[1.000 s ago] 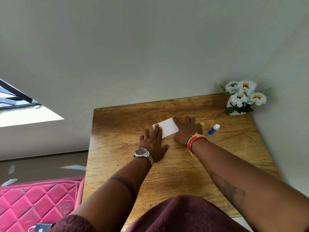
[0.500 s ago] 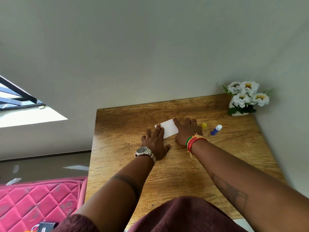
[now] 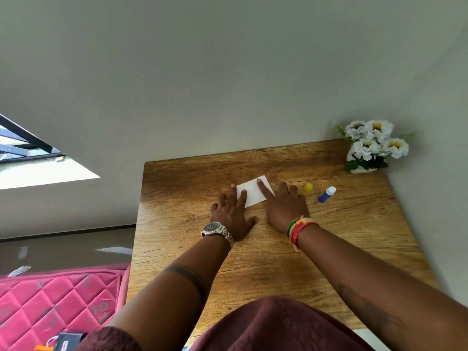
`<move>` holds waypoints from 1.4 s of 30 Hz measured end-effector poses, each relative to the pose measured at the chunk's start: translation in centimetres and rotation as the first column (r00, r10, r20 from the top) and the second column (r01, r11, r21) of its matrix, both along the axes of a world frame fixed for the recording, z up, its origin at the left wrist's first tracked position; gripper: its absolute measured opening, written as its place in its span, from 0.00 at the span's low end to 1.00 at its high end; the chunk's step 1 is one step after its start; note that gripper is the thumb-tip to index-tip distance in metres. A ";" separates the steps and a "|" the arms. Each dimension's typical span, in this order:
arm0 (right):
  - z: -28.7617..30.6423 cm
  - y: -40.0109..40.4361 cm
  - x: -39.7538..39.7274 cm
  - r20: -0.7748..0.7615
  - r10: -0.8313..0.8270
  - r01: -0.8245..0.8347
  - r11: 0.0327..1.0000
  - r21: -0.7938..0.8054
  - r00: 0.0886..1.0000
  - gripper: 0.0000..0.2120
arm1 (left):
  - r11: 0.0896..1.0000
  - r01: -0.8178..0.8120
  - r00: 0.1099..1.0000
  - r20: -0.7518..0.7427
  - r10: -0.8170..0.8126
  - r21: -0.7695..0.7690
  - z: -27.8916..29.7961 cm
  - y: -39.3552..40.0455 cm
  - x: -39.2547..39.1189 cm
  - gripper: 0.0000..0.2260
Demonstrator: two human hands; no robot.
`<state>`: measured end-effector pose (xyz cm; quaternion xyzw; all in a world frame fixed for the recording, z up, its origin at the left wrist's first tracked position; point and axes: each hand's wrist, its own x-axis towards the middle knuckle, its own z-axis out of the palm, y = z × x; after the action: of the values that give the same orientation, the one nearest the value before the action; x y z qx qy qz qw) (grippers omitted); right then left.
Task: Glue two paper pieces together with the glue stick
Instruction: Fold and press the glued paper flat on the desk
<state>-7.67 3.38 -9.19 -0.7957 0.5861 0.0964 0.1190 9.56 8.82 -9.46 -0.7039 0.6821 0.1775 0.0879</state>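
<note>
Pressing flat on the wooden table (image 3: 342,249), both hands pin a white paper (image 3: 252,193) lying toward the far middle of the tabletop. The left hand (image 3: 231,217) is spread, its fingertips on the paper's left edge; the right hand (image 3: 285,207) is also spread, forefinger stretched across the paper's right side. Right of that hand lie a yellow cap (image 3: 308,187) and, farther right, the open blue glue stick (image 3: 326,194). White flowers (image 3: 374,143) occupy the far right corner.

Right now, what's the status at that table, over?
Left hand and right hand flat, fingers pressing the white paper. Glue stick lying uncapped beside yellow cap. Nothing in the way.
</note>
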 end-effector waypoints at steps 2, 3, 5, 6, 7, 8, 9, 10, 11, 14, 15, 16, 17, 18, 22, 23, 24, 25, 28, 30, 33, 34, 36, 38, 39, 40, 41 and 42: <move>-0.5 2.1 -0.7 0.017 0.071 -0.070 0.997 -0.036 0.997 0.37 | 1.000 0.005 1.000 0.010 -0.005 -0.010 0.0 0.0 0.0 0.41; -0.6 2.9 -1.0 0.016 0.084 -0.083 0.996 -0.041 0.996 0.36 | 1.000 0.007 1.000 0.015 -0.006 -0.013 -0.1 0.0 -0.1 0.41; -0.6 3.4 -1.4 0.022 0.061 -0.060 0.997 -0.047 0.998 0.36 | 1.000 0.009 1.000 0.023 -0.009 -0.008 0.0 0.0 -0.2 0.41; -0.4 3.3 -1.5 0.029 0.051 -0.049 0.998 -0.050 0.998 0.36 | 1.000 0.009 1.000 0.025 -0.009 -0.003 0.0 -0.1 -0.2 0.41; -0.2 3.2 -1.5 0.033 0.042 -0.040 0.998 -0.052 0.999 0.36 | 1.000 0.011 1.000 0.027 -0.011 0.003 0.1 -0.1 -0.2 0.41; 0.0 3.2 -1.5 0.031 0.032 -0.030 0.998 -0.053 0.999 0.36 | 1.000 0.013 1.000 0.028 -0.013 0.008 0.2 -0.1 -0.2 0.42; 0.1 3.2 -1.4 0.027 0.019 -0.017 0.998 -0.057 0.999 0.36 | 1.000 0.012 1.000 0.025 -0.013 0.014 0.3 -0.2 -0.2 0.42; 0.2 3.3 -1.4 0.027 0.003 -0.002 0.998 -0.064 1.000 0.36 | 1.000 0.011 1.000 0.018 -0.011 0.022 0.4 -0.2 -0.2 0.42; 0.3 3.3 -1.4 0.030 -0.008 0.010 0.998 -0.069 1.000 0.36 | 1.000 0.008 1.000 0.010 -0.008 0.029 0.5 -0.3 -0.3 0.42; 0.5 3.1 -1.5 0.045 -0.005 0.008 0.998 -0.060 0.999 0.35 | 1.000 0.001 1.000 0.010 -0.001 0.029 0.8 -0.2 -0.3 0.42; 0.6 2.9 -1.5 0.047 -0.005 0.007 0.999 -0.052 0.999 0.35 | 1.000 0.000 1.000 0.008 0.000 0.028 0.8 -0.2 -0.3 0.42; 0.7 2.7 -1.5 0.048 -0.006 0.008 0.999 -0.045 0.999 0.35 | 1.000 -0.002 1.000 0.005 0.002 0.029 0.8 -0.2 -0.3 0.42; 0.9 2.5 -1.5 0.049 -0.011 0.013 0.999 -0.039 0.999 0.35 | 1.000 -0.002 1.000 0.001 0.002 0.030 0.7 -0.2 -0.3 0.42; 1.0 2.3 -1.4 0.053 -0.017 0.019 0.999 -0.027 0.998 0.37 | 1.000 -0.002 1.000 0.000 0.002 0.031 0.7 -0.2 -0.3 0.42; 1.2 2.2 -0.1 -0.013 0.035 -0.035 0.999 0.011 0.999 0.39 | 1.000 -0.003 1.000 0.006 0.003 0.023 0.5 0.0 -0.3 0.41; 1.1 2.2 0.1 -0.042 0.055 -0.055 0.998 0.006 0.998 0.38 | 1.000 -0.007 1.000 0.001 0.007 0.018 0.4 0.2 -0.3 0.41; 1.1 2.1 0.3 -0.057 0.064 -0.064 0.998 0.002 0.996 0.38 | 1.000 -0.011 1.000 -0.008 0.011 0.005 0.4 0.4 -0.3 0.41; 1.1 2.0 0.3 -0.059 0.062 -0.062 0.998 0.000 0.996 0.37 | 1.000 -0.014 1.000 -0.022 0.014 -0.015 0.3 0.7 -0.3 0.41; 1.1 1.7 0.2 -0.045 0.056 -0.056 0.998 -0.002 0.997 0.36 | 0.995 -0.014 0.998 -0.069 0.007 -0.099 0.0 2.1 -0.3 0.39; 1.1 1.6 0.3 -0.054 0.059 -0.059 0.998 -0.002 0.997 0.36 | 0.993 -0.035 0.995 -0.100 0.024 -0.113 -0.4 2.9 0.0 0.39; 1.2 1.6 0.3 -0.068 0.065 -0.065 0.998 0.008 0.996 0.36 | 0.993 -0.071 0.991 -0.121 0.060 -0.091 -0.7 3.4 0.7 0.39; 1.2 1.6 0.3 -0.071 0.065 -0.064 0.998 0.010 0.995 0.36 | 0.993 -0.071 0.991 -0.124 0.059 -0.097 -0.7 3.4 0.9 0.37; 1.1 1.5 0.3 -0.074 0.064 -0.063 0.998 0.013 0.995 0.36 | 0.989 -0.051 0.993 -0.114 0.036 -0.136 -0.4 3.0 0.9 0.35; 1.0 1.4 0.3 -0.069 0.064 -0.063 0.998 0.012 0.996 0.36 | 0.990 -0.006 0.997 -0.075 -0.004 -0.140 -0.1 2.6 0.7 0.33; 1.0 1.4 0.3 -0.062 0.062 -0.062 0.998 0.010 0.996 0.36 | 0.993 0.009 0.998 -0.056 -0.016 -0.117 0.0 2.4 0.5 0.32; 1.0 1.4 0.3 -0.054 0.061 -0.060 0.998 0.007 0.997 0.36 | 0.996 0.012 0.999 -0.044 -0.016 -0.091 -0.1 2.2 0.3 0.32; 1.0 1.5 0.3 -0.048 0.058 -0.058 0.998 0.004 0.997 0.36 | 0.997 0.004 0.999 -0.039 -0.007 -0.074 -0.2 2.2 0.2 0.32; 0.9 1.5 0.3 -0.043 0.052 -0.052 0.999 0.002 0.998 0.36 | 0.998 -0.006 0.999 -0.039 0.003 -0.068 -0.2 2.1 0.1 0.32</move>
<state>-7.37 4.91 -8.26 -0.8084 0.5675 0.1167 0.1043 9.63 10.94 -9.68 -0.7045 0.6877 0.1680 0.0499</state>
